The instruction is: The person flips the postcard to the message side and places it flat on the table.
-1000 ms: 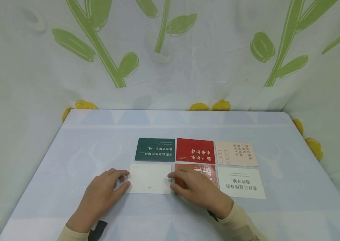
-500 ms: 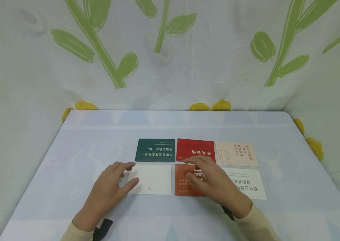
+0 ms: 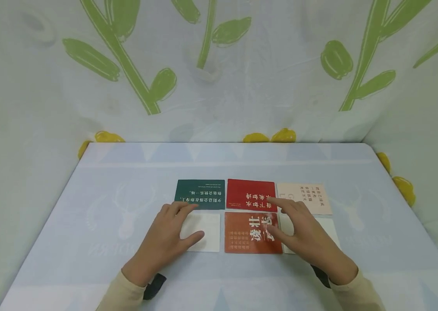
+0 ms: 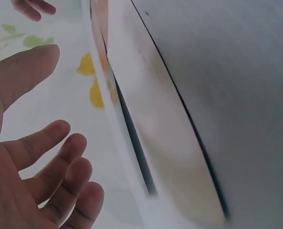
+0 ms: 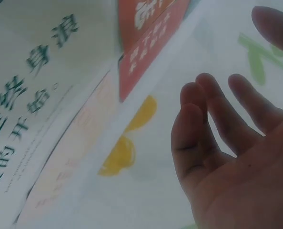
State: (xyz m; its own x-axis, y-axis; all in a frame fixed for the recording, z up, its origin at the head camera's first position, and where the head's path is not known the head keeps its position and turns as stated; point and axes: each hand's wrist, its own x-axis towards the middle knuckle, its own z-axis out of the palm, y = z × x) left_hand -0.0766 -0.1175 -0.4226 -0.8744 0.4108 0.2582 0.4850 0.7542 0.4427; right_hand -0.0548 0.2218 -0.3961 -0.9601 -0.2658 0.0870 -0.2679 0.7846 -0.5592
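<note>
Lying flat, orange card [image 3: 253, 232], long axis sideways

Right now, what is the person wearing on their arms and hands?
Both hands are bare: no gloves or rings show on the left hand or the right hand. Each arm wears a cream long sleeve reaching the wrist. A dark strap shows at the left wrist, and a similar dark strap edge sits beside the right wrist.

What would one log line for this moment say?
left hand: open, on blank card | right hand: open, over white card | orange card: uncovered, between hands
</note>
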